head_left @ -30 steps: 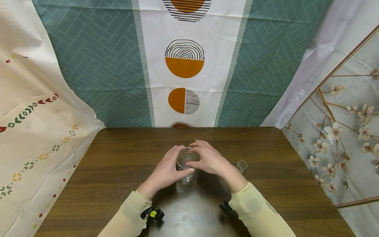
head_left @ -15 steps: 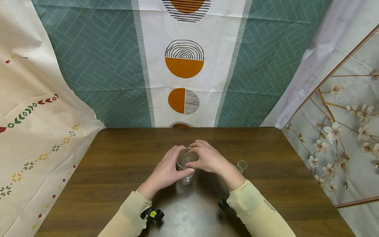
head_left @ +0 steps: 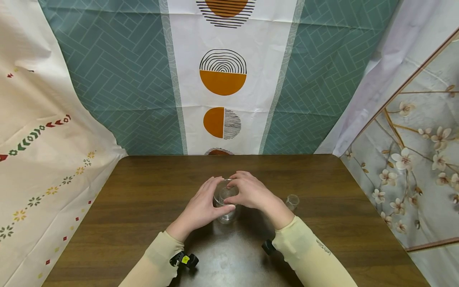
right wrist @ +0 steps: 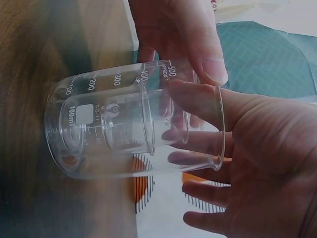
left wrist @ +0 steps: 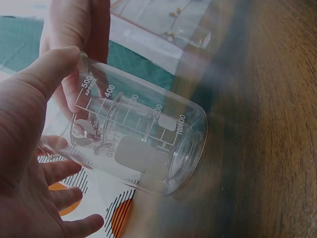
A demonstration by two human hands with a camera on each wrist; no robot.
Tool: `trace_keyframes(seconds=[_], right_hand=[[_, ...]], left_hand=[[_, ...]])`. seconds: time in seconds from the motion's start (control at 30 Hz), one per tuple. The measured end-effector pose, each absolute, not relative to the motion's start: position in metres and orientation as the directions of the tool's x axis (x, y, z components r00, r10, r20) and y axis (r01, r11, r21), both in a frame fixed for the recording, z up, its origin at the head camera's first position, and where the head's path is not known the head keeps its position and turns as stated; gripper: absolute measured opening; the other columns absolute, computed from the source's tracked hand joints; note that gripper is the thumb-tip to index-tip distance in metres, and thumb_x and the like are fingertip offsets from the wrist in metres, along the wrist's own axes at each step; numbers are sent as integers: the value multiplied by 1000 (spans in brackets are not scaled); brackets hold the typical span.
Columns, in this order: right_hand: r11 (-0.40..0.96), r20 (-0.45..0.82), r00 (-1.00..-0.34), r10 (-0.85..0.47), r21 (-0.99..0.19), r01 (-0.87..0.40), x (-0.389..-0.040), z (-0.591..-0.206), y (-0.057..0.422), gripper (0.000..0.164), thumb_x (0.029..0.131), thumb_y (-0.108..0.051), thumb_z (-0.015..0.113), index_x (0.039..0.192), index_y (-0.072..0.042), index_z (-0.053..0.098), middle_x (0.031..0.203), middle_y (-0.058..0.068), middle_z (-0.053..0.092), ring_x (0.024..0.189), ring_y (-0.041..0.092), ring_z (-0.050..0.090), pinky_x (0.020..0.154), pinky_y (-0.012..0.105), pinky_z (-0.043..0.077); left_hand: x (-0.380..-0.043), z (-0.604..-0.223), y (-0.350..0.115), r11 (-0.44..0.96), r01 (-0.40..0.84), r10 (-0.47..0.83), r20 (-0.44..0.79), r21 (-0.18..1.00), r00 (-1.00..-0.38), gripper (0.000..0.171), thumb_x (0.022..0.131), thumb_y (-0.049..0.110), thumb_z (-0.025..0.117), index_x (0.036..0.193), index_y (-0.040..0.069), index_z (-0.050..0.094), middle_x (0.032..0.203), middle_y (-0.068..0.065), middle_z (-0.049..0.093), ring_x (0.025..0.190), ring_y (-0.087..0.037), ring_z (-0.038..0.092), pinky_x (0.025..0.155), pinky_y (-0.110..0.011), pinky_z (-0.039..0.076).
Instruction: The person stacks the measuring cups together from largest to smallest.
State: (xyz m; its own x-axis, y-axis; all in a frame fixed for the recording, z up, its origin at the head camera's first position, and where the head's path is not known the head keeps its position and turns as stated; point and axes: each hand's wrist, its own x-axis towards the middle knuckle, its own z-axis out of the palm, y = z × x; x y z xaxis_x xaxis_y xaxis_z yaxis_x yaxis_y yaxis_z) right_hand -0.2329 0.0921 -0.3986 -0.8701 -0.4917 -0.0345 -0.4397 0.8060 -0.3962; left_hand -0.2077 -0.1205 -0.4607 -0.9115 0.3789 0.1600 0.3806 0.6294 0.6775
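A large clear beaker [right wrist: 99,84] with a white scale up to 500 stands on the table under both hands. A 100 ml beaker [right wrist: 81,115] is nested inside it, and a smaller beaker [right wrist: 119,129] sits within that one. My left hand [head_left: 206,200] holds the large beaker near its rim, thumb on the near side and fingers round the far left. Over the mouth, my right hand [head_left: 252,192] reaches in with thumb and fingers, pinching the smallest beaker at its upper end. The right wrist view shows its outer fingers spread outside the glass.
Another small glass vessel [head_left: 293,200] stands on the wooden table [head_left: 154,183], just right of the right wrist. Patterned cloths hang behind the table [head_left: 222,131] and along both sides. Each wrist carries a small black camera [head_left: 188,260].
The right forearm and its wrist camera have shifted slightly left. Both hands keep their places on the glassware, and the glass vessel at the right stays where it was.
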Motion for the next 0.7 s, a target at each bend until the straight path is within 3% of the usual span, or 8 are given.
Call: trace_keyframes(seconds=[0.7], right_hand=[[827,-71,-873,-483,-364,-428,-236,-397,87,45,91,-42,92,125,-13,83,152,10,64,156,36,42,125,57,39]], left_hand=[[-209,-463,-121,622,389,380,172,680,-909,97,91,62,85,166,17,43,175,-10,37,167,-34,22,124,-70,33]])
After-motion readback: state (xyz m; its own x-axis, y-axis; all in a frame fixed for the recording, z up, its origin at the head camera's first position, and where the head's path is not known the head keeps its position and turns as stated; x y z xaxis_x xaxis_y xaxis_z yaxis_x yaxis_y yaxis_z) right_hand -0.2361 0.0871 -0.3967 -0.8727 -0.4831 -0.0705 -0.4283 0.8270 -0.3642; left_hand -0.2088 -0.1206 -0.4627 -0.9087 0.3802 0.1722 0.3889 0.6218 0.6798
